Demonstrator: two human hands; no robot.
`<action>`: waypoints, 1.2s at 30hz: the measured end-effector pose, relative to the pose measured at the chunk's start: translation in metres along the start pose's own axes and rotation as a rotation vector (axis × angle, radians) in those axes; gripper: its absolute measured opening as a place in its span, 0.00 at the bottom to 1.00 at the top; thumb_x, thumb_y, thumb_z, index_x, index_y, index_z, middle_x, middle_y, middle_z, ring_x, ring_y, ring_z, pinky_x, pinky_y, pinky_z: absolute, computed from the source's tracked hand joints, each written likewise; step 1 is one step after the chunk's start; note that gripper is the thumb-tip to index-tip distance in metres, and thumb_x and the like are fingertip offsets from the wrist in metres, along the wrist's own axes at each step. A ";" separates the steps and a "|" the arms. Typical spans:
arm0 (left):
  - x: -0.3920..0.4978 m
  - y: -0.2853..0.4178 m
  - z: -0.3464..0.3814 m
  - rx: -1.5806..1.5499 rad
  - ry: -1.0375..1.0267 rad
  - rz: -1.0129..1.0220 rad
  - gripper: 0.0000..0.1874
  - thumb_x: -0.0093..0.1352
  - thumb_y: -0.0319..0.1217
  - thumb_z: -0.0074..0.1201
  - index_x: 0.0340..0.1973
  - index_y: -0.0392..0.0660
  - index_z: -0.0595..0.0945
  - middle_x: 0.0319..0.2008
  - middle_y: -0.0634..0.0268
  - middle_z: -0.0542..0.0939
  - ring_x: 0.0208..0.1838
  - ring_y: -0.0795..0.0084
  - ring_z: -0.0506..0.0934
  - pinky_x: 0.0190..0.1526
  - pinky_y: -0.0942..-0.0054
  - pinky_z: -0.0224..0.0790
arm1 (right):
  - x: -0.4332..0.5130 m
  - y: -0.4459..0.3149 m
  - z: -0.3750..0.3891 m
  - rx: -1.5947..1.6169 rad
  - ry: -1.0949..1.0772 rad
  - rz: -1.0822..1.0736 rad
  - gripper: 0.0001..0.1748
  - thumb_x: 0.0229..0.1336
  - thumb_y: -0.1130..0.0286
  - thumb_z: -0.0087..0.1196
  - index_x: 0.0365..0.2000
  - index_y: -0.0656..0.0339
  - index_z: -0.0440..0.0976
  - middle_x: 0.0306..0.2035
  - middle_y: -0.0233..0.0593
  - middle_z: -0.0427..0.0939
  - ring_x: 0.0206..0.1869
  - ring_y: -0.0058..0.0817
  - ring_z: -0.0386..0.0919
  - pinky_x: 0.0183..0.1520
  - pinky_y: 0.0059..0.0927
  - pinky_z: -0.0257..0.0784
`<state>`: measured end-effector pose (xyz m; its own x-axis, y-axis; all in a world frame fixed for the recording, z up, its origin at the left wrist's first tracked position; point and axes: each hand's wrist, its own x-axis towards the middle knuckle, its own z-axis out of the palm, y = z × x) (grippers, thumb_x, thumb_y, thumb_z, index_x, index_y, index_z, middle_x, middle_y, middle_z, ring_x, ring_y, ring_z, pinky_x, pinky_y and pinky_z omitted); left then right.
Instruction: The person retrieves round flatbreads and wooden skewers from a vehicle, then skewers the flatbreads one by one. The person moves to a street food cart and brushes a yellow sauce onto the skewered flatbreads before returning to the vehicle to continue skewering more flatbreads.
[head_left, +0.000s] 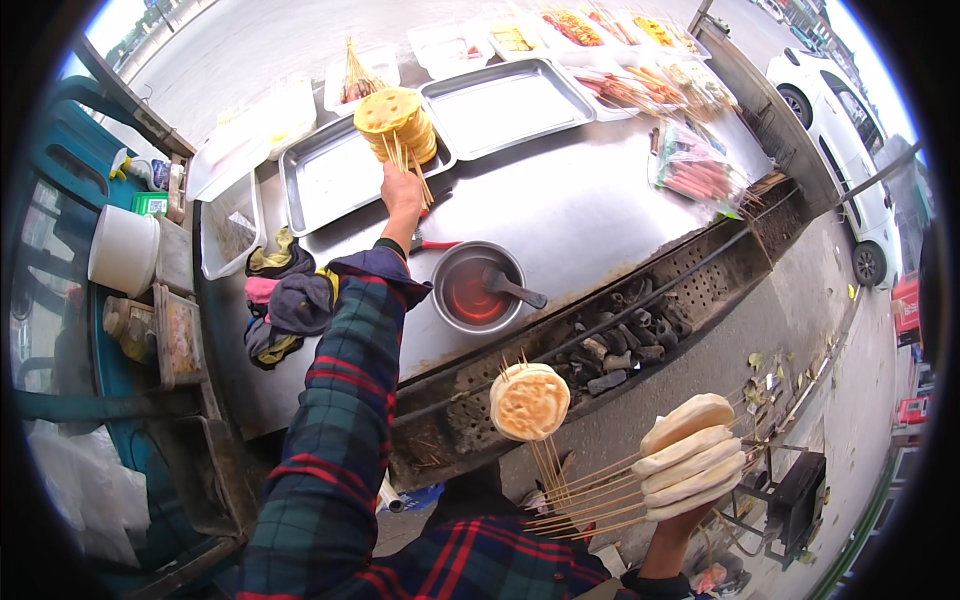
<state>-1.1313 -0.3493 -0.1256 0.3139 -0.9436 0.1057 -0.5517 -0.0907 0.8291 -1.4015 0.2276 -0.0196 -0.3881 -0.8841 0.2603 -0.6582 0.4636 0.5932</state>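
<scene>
My left hand (401, 191) grips the bamboo skewers of a stack of yellowish flatbreads (394, 120) at the near edge of a steel tray (322, 180). At the lower right, my right hand (681, 521) is around several pale skewered flatbreads (690, 461), partly hidden behind them; their sticks point left. Between my arms, a browned flatbread (529, 403) on skewers lies at the near edge of the charcoal grill (442, 431). A metal bowl (444, 296) of reddish liquid, with a dark brush (514, 287) in it, stands on the steel counter (555, 202).
Charcoal pieces (622, 337) lie in the grill trough. Behind the counter are another steel tray (510, 109) and several containers of skewered food (574, 28). Bagged sausages (697, 176) lie to the right. Crumpled gloves (296, 304) and a white tub (124, 251) are left.
</scene>
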 end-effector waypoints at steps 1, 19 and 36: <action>-0.002 -0.001 0.004 0.007 -0.006 -0.019 0.13 0.63 0.28 0.46 0.42 0.39 0.70 0.37 0.40 0.79 0.44 0.38 0.77 0.48 0.51 0.67 | -0.002 0.002 0.001 0.023 -0.042 0.012 0.33 0.66 0.59 0.43 0.64 0.65 0.51 0.63 0.52 0.60 0.63 0.43 0.63 0.66 0.44 0.58; -0.020 0.022 -0.034 0.237 -0.140 -0.149 0.41 0.60 0.53 0.51 0.60 0.36 0.65 0.53 0.37 0.72 0.56 0.42 0.72 0.56 0.56 0.64 | -0.022 0.008 -0.001 1.045 -0.196 0.429 0.26 0.68 0.62 0.41 0.61 0.64 0.57 0.60 0.49 0.66 0.60 0.38 0.69 0.62 0.41 0.66; -0.455 0.127 -0.247 -0.467 -1.305 0.333 0.55 0.62 0.55 0.58 0.70 0.41 0.43 0.71 0.48 0.50 0.71 0.55 0.56 0.69 0.59 0.48 | 0.055 0.004 -0.032 2.948 -0.232 0.030 0.39 0.61 0.44 0.50 0.62 0.59 0.55 0.57 0.43 0.68 0.57 0.37 0.72 0.58 0.45 0.71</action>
<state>-1.1530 0.1473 0.0671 -0.8444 -0.5348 -0.0319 -0.0753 0.0595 0.9954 -1.4051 0.1787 0.0215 -0.3049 -0.9421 0.1396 0.5827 -0.3005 -0.7551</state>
